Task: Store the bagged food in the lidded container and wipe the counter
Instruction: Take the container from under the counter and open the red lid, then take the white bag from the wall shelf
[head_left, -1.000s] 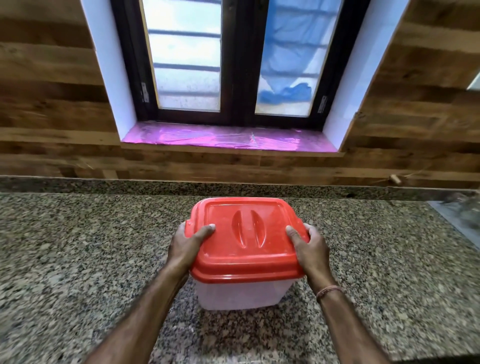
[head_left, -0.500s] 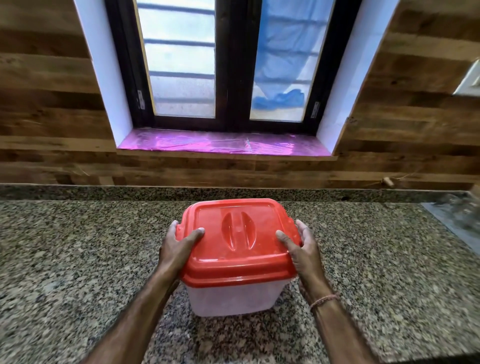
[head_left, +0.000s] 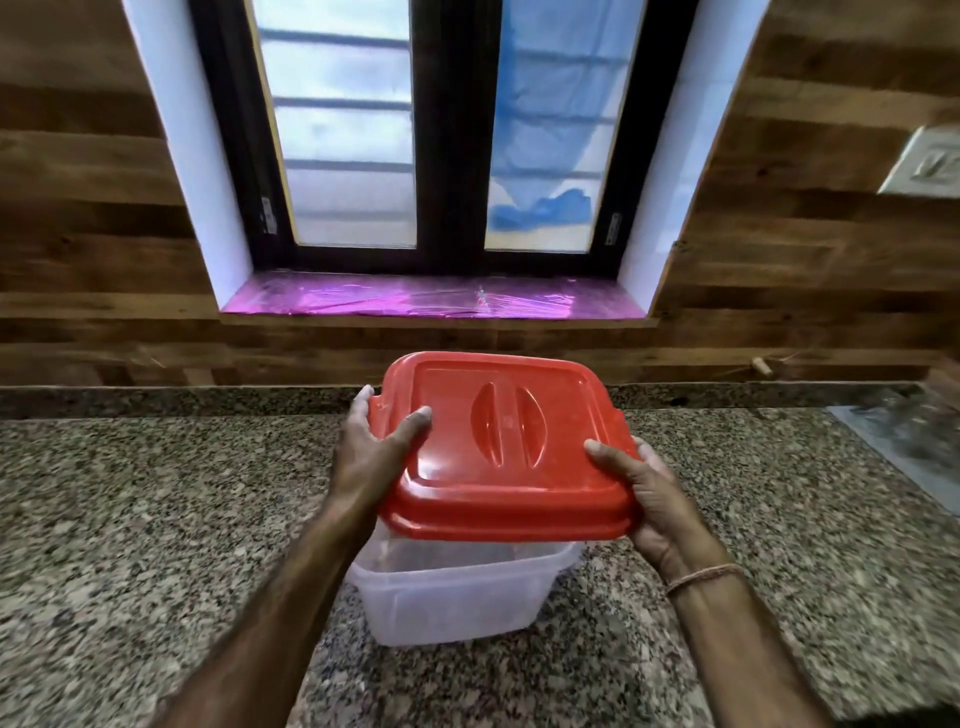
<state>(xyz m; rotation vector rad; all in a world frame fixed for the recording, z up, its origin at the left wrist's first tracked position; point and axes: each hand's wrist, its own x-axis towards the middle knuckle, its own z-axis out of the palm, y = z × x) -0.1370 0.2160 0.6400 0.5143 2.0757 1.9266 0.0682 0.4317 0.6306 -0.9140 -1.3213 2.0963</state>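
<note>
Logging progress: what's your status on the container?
Both hands, left and right, grip the red lid, lifted off. Clear container open on granite counter. Bagged food not seen. Nothing blocking.

Lid (head_left: 498, 447): no readable text, only moulded ridges.
Tub (head_left: 457, 597), under the lid: no label legible.
Wall plate (head_left: 930, 163), right of the lid: markings too blurred.
</note>
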